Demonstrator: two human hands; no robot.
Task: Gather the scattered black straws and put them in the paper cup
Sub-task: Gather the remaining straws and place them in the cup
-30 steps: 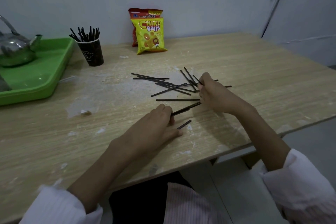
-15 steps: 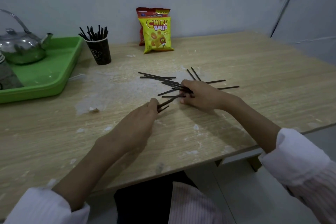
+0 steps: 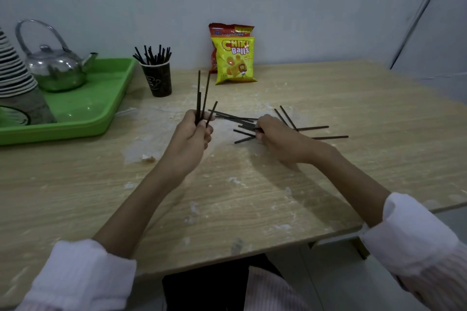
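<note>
The left hand [image 3: 192,137], its grip closed on upright black straws [image 3: 202,98] as a bundle for the paper cup [image 3: 157,79], waits while the right hand [image 3: 275,135] pinches another from the scattered straws [image 3: 313,128] on the surface [image 3: 252,197].

The tabletop [image 3: 328,159] is seen as pale wood-grain laminate with a matt finish, marked by whitish, chalky scuffs and rough worn patches near its middle. The tray [image 3: 101,118] is shown in smooth green plastic with a soft sheen. The kettle [image 3: 56,69] is made of polished metal, mirror-bright and reflective. The snack bags [image 3: 235,58] are formed of glossy printed foil. The paper cup [image 3: 157,79] is finished in dark, matt paper. The black straws [image 3: 313,128] are seen as thin, smooth and dull-surfaced. The sleeves [image 3: 83,275] are of soft, finely ribbed white cloth.
</note>
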